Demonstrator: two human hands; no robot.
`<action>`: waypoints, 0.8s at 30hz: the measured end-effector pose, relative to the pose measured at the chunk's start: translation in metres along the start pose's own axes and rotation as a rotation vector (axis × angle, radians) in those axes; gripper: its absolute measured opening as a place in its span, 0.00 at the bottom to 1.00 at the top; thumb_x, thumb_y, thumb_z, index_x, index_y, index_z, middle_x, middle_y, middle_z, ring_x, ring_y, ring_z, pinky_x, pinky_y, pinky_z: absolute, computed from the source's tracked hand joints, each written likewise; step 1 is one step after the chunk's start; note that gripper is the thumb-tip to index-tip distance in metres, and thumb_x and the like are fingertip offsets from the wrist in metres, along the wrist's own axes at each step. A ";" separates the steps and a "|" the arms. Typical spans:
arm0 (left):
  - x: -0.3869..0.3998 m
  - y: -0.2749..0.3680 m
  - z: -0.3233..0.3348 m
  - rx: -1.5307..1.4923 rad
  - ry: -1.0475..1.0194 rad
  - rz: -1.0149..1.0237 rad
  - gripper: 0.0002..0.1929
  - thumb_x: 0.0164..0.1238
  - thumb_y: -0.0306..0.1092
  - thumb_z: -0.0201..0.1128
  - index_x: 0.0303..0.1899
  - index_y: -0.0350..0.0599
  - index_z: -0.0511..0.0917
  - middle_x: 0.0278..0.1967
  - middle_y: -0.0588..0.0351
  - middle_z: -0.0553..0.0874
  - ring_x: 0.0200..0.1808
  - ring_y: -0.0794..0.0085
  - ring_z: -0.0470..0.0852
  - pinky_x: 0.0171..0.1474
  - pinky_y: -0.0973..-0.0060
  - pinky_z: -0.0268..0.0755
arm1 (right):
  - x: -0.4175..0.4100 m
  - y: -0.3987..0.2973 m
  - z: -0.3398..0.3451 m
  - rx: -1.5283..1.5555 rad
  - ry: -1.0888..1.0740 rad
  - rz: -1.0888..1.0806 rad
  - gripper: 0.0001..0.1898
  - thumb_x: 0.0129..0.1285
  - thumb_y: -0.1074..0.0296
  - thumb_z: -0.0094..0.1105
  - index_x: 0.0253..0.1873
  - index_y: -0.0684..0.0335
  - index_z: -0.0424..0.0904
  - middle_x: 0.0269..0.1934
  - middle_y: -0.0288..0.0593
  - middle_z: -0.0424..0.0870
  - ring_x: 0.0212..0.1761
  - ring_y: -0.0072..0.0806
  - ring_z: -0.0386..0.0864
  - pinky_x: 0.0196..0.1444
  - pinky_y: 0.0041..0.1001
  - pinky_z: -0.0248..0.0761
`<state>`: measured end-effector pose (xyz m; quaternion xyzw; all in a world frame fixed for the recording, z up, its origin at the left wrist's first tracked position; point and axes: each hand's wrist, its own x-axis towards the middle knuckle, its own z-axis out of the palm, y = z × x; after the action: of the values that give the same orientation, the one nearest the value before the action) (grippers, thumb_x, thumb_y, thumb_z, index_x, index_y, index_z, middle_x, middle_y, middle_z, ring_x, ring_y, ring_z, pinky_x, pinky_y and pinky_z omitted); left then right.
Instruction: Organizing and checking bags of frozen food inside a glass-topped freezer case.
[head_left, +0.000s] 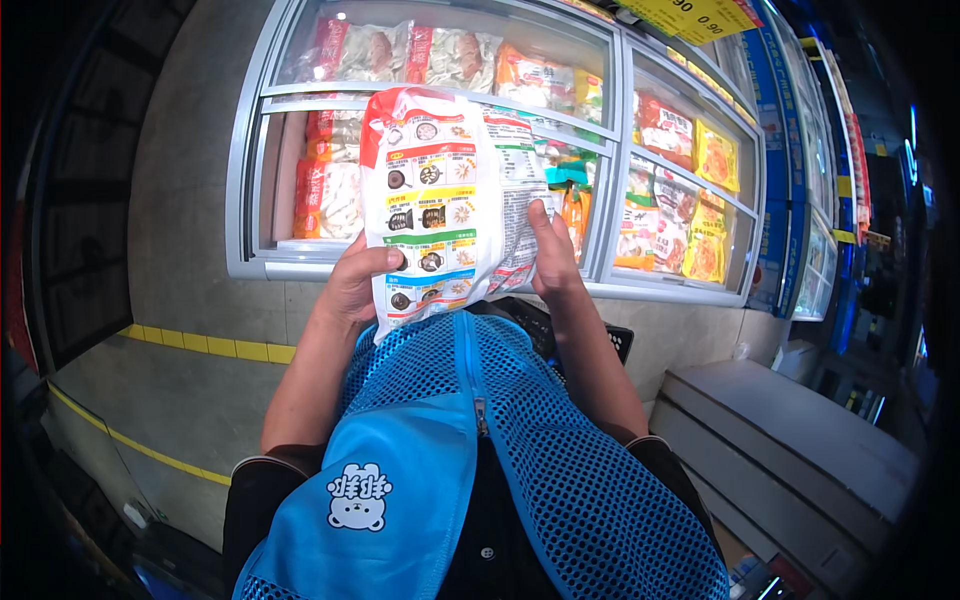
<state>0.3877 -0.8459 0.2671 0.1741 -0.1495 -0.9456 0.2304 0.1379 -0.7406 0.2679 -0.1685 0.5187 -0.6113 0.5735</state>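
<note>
Both hands hold up a large white plastic food bag (442, 202) with a red top corner, its printed side with rows of small cooking pictures facing me. My left hand (354, 279) grips the lower left edge, the thumb lying on the front. My right hand (553, 251) holds the lower right side, its thumb against the text panel. Behind the bag stands a chest freezer with a grey frame (292, 268), holding packaged frozen foods. A red and white bag (328, 196) lies in it at the left, yellow bags (705, 236) at the right. The bag hides part of the freezer.
A yellow price sign (694, 16) hangs over the freezer's far side. At the lower right are stacked grey-white boards or boxes (780, 427). A black basket or crate (619, 341) is partly hidden behind my right forearm. Yellow strips (210, 346) mark the floor at the left.
</note>
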 end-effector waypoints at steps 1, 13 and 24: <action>0.000 0.000 0.001 0.001 0.000 0.000 0.46 0.61 0.26 0.70 0.80 0.31 0.58 0.69 0.32 0.80 0.67 0.47 0.86 0.70 0.51 0.81 | 0.001 0.001 0.000 0.000 0.000 0.000 0.33 0.86 0.48 0.53 0.80 0.69 0.64 0.75 0.49 0.78 0.74 0.35 0.78 0.76 0.38 0.72; -0.003 0.000 0.005 0.049 0.082 0.047 0.47 0.58 0.25 0.67 0.81 0.32 0.56 0.70 0.32 0.79 0.68 0.46 0.85 0.70 0.50 0.82 | 0.008 0.013 -0.005 -0.027 0.003 0.050 0.34 0.85 0.45 0.52 0.79 0.71 0.66 0.73 0.50 0.79 0.73 0.35 0.80 0.75 0.37 0.73; -0.006 0.000 0.003 0.107 0.103 0.092 0.46 0.58 0.24 0.66 0.80 0.31 0.57 0.70 0.33 0.80 0.68 0.47 0.86 0.70 0.52 0.82 | 0.009 0.011 0.013 -0.035 0.018 -0.070 0.39 0.83 0.50 0.60 0.84 0.70 0.57 0.75 0.50 0.76 0.76 0.32 0.74 0.79 0.34 0.67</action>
<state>0.3916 -0.8422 0.2709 0.2274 -0.1955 -0.9146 0.2713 0.1515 -0.7525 0.2606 -0.1908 0.5282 -0.6235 0.5439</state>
